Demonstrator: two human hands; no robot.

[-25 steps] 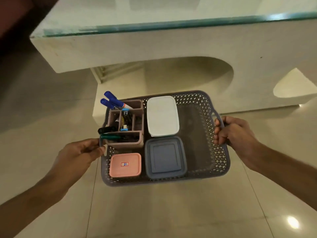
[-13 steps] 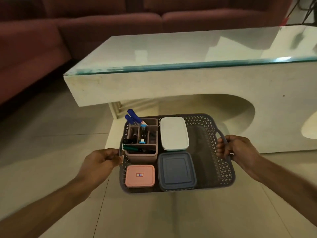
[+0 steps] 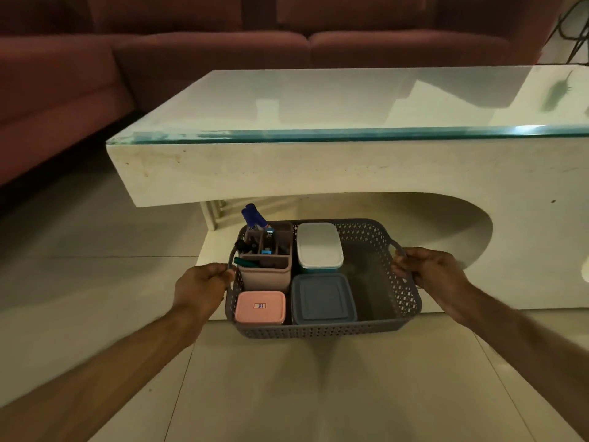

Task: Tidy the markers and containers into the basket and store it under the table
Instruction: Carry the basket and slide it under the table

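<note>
A grey perforated basket [image 3: 322, 330] sits low near the floor in front of the table's arched opening [image 3: 382, 224]. My left hand [image 3: 200, 287] grips its left handle and my right hand [image 3: 430, 272] grips its right handle. Inside stand a pink divided holder [image 3: 266, 275] with blue markers [image 3: 253, 215] sticking up and dark markers lying across it, a white-lidded container [image 3: 319, 245], a grey-blue lidded container [image 3: 322, 298] and a small pink container [image 3: 260, 307]. The basket's right third holds nothing.
The white table [image 3: 318, 167] with a glass top [image 3: 350, 100] overhangs just above and beyond the basket. A dark red sofa [image 3: 159, 49] runs behind and to the left. The floor is pale glossy tile [image 3: 318, 393].
The view has tilted up and dropped lower, so the table top and sofa show. The basket, held by both handles, has come down toward the floor in front of the arch.
</note>
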